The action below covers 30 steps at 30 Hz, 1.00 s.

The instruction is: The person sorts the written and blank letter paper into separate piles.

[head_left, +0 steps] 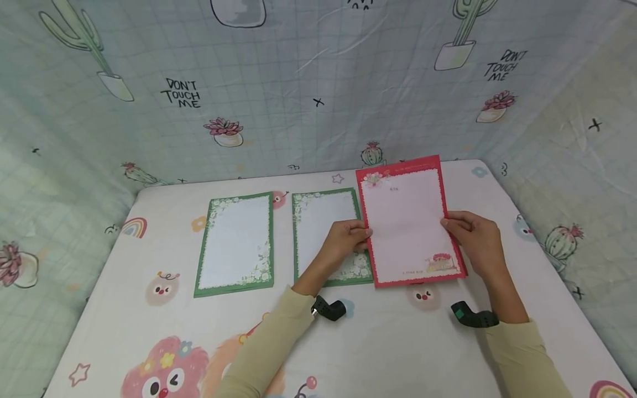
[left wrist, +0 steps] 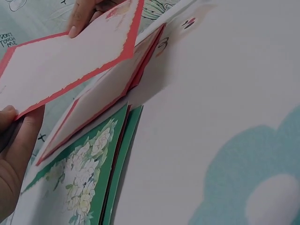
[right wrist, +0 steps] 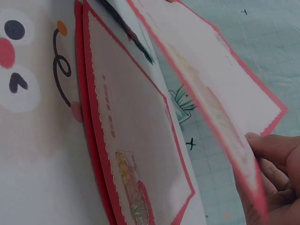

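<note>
Both hands hold up a red-bordered sheet of paper (head_left: 405, 221) by its sides. My left hand (head_left: 343, 240) pinches the left edge, and my right hand (head_left: 475, 240) pinches the right edge between thumb and fingers. Flowers decorate its upper left corner and a small picture its lower right. Below it, a stack of red-bordered sheets (right wrist: 136, 122) lies on the table; the wrist views show a gap between them. Next to that stack, a stack of green-bordered sheets (head_left: 323, 213) with white flowers is partly hidden by my left hand and the raised sheet.
Another stack of green-bordered sheets (head_left: 236, 243) lies further left. The white table cover (head_left: 388, 348) carries printed cartoon faces, stars and rainbows. Behind and at both sides hang curtains (head_left: 318, 66) printed with cacti. A dark device (head_left: 475, 316) is strapped at each wrist.
</note>
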Motion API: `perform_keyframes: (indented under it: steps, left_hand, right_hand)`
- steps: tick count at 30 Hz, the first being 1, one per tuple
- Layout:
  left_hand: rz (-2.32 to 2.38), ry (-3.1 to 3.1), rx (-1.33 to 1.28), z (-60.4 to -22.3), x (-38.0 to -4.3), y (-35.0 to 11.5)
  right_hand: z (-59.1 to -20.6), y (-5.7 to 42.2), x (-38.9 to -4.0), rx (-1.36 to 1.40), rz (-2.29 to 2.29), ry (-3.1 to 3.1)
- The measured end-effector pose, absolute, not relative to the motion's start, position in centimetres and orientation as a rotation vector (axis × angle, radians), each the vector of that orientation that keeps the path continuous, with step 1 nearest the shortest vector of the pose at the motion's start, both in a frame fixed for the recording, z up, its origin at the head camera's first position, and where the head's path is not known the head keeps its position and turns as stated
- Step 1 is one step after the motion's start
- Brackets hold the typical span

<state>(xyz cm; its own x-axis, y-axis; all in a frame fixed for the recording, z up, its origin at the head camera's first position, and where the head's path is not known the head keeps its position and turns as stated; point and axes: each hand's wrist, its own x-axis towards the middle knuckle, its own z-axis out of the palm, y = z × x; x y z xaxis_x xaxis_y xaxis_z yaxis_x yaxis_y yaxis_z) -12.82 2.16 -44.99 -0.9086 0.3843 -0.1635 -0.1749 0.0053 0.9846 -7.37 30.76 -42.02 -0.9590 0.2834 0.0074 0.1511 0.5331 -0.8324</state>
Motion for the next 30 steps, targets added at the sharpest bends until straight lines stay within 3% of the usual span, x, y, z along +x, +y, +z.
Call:
perform_keyframes:
  steps: [30]
  left_hand:
    - [2.04,1.975,0.191,-45.0,-14.6,4.3]
  right_hand:
    - [-41.3,30.9,-9.2,-0.407,1.3,-2.529]
